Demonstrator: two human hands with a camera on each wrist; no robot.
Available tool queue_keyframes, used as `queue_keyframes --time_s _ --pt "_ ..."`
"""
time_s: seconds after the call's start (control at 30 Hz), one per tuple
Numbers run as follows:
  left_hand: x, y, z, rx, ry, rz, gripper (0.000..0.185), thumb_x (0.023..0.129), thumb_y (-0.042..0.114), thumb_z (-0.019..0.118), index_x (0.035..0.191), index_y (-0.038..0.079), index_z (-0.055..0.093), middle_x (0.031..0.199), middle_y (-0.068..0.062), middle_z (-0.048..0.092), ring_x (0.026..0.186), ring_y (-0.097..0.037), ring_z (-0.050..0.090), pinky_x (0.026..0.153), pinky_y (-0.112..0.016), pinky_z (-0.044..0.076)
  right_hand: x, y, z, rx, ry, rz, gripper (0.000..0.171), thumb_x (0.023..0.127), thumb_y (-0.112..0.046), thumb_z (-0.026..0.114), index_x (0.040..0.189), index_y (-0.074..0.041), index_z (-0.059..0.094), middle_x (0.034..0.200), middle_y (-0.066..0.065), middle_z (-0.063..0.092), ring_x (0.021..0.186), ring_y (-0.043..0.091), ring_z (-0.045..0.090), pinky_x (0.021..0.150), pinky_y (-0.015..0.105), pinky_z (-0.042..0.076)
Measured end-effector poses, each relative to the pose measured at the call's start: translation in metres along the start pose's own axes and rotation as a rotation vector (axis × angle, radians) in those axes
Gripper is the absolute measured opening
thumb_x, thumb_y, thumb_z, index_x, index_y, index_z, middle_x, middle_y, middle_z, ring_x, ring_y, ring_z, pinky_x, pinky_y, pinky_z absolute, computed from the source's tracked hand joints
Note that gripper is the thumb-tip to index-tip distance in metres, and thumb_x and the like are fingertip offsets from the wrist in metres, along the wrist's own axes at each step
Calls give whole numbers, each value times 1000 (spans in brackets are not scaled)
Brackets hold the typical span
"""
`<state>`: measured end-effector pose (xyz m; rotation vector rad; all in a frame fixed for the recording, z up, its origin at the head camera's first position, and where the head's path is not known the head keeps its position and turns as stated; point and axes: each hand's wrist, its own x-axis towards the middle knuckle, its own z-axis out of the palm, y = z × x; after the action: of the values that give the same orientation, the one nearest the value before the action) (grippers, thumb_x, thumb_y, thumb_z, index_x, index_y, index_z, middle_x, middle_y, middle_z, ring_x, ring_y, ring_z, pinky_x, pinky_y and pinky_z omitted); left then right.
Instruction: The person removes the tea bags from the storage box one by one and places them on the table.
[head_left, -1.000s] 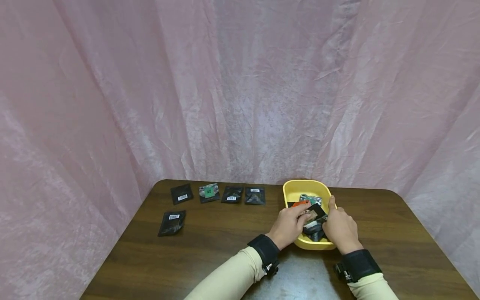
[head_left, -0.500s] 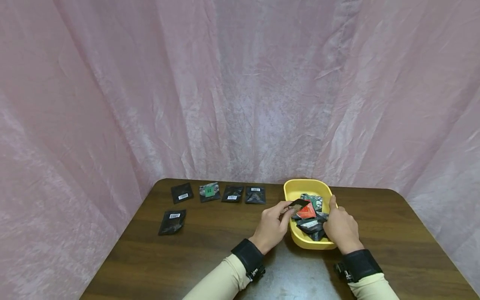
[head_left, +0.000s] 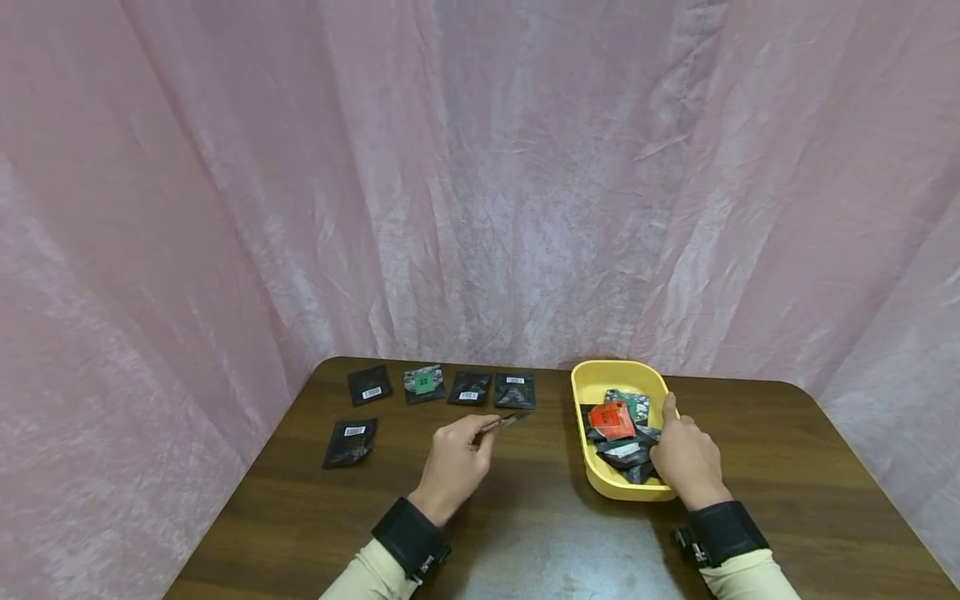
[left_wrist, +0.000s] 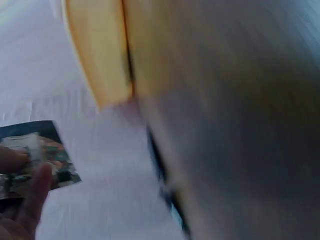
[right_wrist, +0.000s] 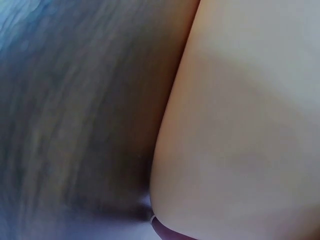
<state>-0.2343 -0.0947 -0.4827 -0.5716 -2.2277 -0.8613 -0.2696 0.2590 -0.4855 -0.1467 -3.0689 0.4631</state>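
Note:
My left hand (head_left: 453, 462) pinches a small flat sachet (head_left: 512, 419) between thumb and fingers above the table, left of the yellow bin (head_left: 630, 493). The left wrist view shows the sachet's dark edge and multicoloured printed face (left_wrist: 56, 155), partly covered by the fingers (left_wrist: 37, 192). At the bin's right side, my right hand (head_left: 686, 462) grips the rim, thumb pointing up along it. Inside the bin lie an orange-red sachet (head_left: 611, 420), a green patterned one (head_left: 633, 405) and several black ones (head_left: 624, 452). The right wrist view is mostly filled by the bin's pale-looking wall (right_wrist: 240, 125).
Toward the table's back edge, black sachets (head_left: 370, 385) (head_left: 469, 388) (head_left: 515, 390) and a green-labelled one (head_left: 424, 383) form a row. Another black sachet (head_left: 350, 442) lies nearer, at left. The wooden table (head_left: 780, 450) ends at a pink curtain (head_left: 525, 208).
My left hand has lifted the sachet out of the bin and carried it left over the table, uncovering the orange-red sachet. The right hand stays on the rim.

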Motion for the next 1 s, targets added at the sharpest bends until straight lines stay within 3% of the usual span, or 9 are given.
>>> queue_keyframes --time_s 0.2,0.37,0.57,0.7,0.9,1.0 --pt "-5 -28 -44 308 12 -55 16 86 2 84 100 11 84 90 -1 80 81 -16 76 69 -34 63 -1 3 0 1 5 -12 91 91 -10 66 165 11 18 112 38 63 78 43 67 67 57 55" --pt "-11 -43 -61 515 -129 -131 21 83 0 82 103 7 84 98 -6 81 91 -25 71 78 -39 63 0 4 0 2 -4 -6 92 90 -10 67 165 11 17 114 39 63 80 44 67 70 58 56" --pt "-17 -53 -61 581 -315 -180 28 83 -6 73 108 4 84 101 -10 83 85 -26 63 81 -39 58 0 1 1 1 -11 0 92 90 -10 67 165 11 17 117 39 62 81 44 67 71 58 56" --pt "-19 -58 -56 611 -406 -205 31 80 -3 75 110 1 83 97 -13 84 85 -27 61 82 -42 55 0 1 0 0 -20 8 92 91 -10 67 165 11 17 117 39 62 81 43 67 70 57 56" --pt "-21 -67 -53 693 -479 -175 18 81 4 83 98 0 80 84 -14 80 84 -30 63 81 -43 55 -2 1 0 -3 -19 5 92 91 -11 68 165 12 17 116 39 63 81 43 67 71 58 57" --pt "-22 -71 -50 685 -498 -202 7 86 0 79 92 1 79 82 -15 79 83 -30 63 83 -44 58 -2 0 -1 -5 -6 -8 92 91 -11 68 164 12 18 114 38 63 80 43 67 70 58 57"
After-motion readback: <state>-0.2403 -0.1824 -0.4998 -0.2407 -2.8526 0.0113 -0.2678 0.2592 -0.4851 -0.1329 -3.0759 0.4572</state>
